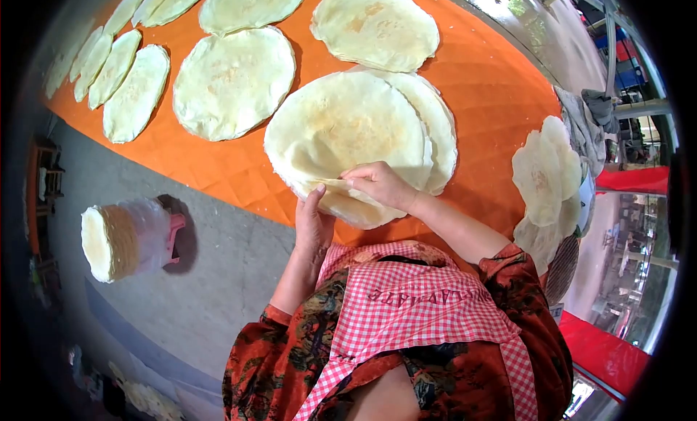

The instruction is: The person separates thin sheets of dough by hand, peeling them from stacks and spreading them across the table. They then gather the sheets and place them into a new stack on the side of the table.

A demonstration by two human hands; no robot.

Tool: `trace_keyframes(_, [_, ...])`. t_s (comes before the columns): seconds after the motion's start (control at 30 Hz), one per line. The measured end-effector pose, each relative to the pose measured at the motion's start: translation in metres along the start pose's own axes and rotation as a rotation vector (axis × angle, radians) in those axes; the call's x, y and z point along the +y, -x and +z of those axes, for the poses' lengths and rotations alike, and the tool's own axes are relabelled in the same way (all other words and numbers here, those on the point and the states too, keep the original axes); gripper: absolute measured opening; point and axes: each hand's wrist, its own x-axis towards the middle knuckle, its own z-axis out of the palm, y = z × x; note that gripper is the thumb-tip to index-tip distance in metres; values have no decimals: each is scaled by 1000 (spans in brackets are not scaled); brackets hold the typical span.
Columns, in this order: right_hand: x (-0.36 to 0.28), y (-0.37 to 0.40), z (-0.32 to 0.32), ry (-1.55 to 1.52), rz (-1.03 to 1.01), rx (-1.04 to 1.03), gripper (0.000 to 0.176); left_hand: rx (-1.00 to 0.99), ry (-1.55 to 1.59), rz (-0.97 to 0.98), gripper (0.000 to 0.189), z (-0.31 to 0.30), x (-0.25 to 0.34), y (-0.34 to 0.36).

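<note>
A pink checked apron (428,305) is nearest. Beyond it, the left hand (314,221) and right hand (381,185), close together, pinch the raised near edge of a round flatbread (356,119) on the orange table (494,94); the left fingertips seem tucked underneath. A wrapped stack (120,239) stands at left.

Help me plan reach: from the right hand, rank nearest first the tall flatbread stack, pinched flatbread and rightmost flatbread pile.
1. Pinched flatbread: touching the right hand.
2. Rightmost flatbread pile: right side.
3. Tall flatbread stack: left, off the table.
</note>
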Motion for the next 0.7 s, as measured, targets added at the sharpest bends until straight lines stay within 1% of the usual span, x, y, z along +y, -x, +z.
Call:
trace_keyframes(0.1, [9, -4, 0, -1, -13, 14, 25, 37, 127, -96, 51, -1, 4, 2])
trace_keyframes(0.17, [13, -7, -1, -7, 6, 21, 25, 52, 119, -86, 50, 1, 3, 2])
trace_keyframes(0.2, [16, -6, 0, -5, -24, 54, 24, 60, 115, -82, 50, 2, 3, 3])
trace_keyframes(0.27, [19, -7, 3, 1, -83, 121, 22, 30, 68, -33, 48, -1, 0, 0])
trace_keyframes(0.3, [17, -5, 5, -5, -72, 117, 22, 15, 43, -8, 48, -6, -2, -2])
trace_keyframes(0.37, [8, 0, 8, -21, -52, 124, 21, 111, -205, 23, 46, -41, -13, -11])
trace_keyframes(0.4, [8, 3, 18, 167, -211, 166, 20, 122, -327, 27, 46, -53, -19, -20])
trace_keyframes(0.43, [7, 7, 25, 393, -350, 233, 22, 101, -202, 46, 44, -59, -24, -24])
trace_keyframes(0.47, [-3, 11, 26, 546, -365, 188, 20, 87, -152, 49, 44, -52, -24, -22])
trace_keyframes(0.5, [8, 8, 33, 551, -578, 302, 18, 24, -137, 30, 43, -69, -27, -29])
trace_keyframes(0.53, [11, 9, 36, 575, -477, 253, 17, 64, -98, -30, 43, -40, -15, -16])
trace_keyframes(0.57, [14, 2, 35, 598, -331, 219, 14, 161, -214, -55, 48, -51, -16, -23])
trace_keyframes(0.6, [23, -10, 28, 620, -280, 153, 12, 146, -223, -29, 50, -42, -16, -22])
trace_keyframes(0.63, [25, -19, 10, 485, -259, 297, 12, 147, -231, 7, 52, -36, -13, -17])
trace_keyframes(0.7, [22, -33, -42, 187, -241, 556, 11, 175, -213, -37, 52, -51, -10, -23])
